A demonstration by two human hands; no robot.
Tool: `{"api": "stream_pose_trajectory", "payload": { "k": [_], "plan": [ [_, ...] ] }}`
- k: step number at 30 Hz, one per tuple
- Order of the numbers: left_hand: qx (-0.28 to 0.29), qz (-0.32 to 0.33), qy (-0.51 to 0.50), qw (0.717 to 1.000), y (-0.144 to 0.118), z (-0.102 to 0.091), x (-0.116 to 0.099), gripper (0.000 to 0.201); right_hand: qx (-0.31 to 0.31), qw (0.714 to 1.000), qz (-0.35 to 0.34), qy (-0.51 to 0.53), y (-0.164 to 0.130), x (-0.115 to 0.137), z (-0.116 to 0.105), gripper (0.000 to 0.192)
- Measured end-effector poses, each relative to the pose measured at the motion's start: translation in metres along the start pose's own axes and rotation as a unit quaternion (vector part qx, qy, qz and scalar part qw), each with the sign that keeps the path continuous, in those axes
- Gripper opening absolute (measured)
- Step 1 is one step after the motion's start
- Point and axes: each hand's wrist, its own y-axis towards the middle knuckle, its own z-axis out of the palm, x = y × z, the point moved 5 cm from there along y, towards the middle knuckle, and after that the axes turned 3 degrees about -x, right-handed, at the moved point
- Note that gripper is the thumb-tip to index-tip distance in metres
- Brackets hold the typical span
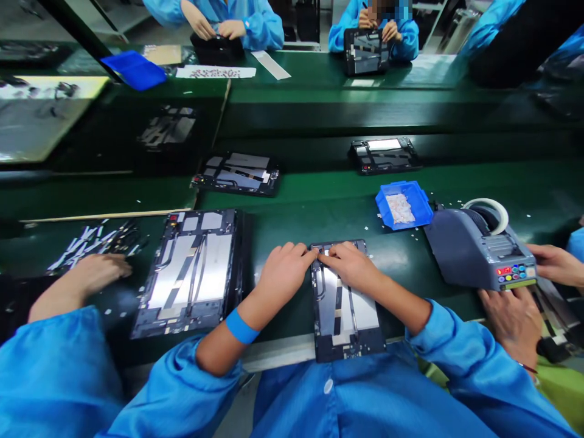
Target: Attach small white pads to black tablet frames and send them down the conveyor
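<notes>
An opened tablet (326, 307) lies in front of me at the bench's near edge, its batteries, dark ribbon cables and boards exposed. My left hand (286, 271), with a blue band at the wrist, reaches the tablet's far left corner with fingers curled and thumb and forefinger closed. My right hand (350, 264) rests over the tablet's far end, its closed fingertips meeting those of my left hand. Whatever is pinched there is too small or hidden to make out. To the left of my left hand sits a stack of opened tablets (191, 274).
A blue bin (404, 205) of small pale pieces stands beside a grey tape dispenser (483, 243), where a co-worker's hands work. Another co-worker's hand (91, 277) is at left near loose strips (86, 243). Two opened tablets, one left (239, 173) and one right (385, 155), lie farther back.
</notes>
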Motion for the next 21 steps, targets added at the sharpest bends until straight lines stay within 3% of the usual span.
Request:
{"api": "stream_pose_trajectory", "payload": {
  "k": [4, 12, 18, 19, 21],
  "plan": [
    [0.012, 0.011, 0.017, 1.000, 0.001, -0.005, -0.006, 0.035, 0.020, 1.000, 0.002, -0.023, 0.005, 0.004, -0.002, 0.038],
    [0.003, -0.005, 0.033, 0.999, -0.006, -0.006, -0.008, 0.044, -0.010, 0.998, 0.041, -0.043, 0.003, -0.002, 0.002, 0.036],
    [-0.026, -0.009, 0.043, 0.999, -0.012, 0.001, -0.014, 0.055, -0.012, 0.997, 0.076, -0.014, 0.006, 0.012, -0.019, 0.035],
    [-0.028, -0.010, 0.050, 0.998, -0.012, 0.004, -0.013, 0.056, -0.026, 0.996, 0.088, 0.012, 0.001, 0.014, -0.025, 0.033],
    [-0.036, -0.012, 0.059, 0.998, -0.009, 0.010, -0.011, 0.057, -0.113, 0.975, 0.170, 0.086, -0.022, 0.009, -0.042, 0.029]
  ]
}}
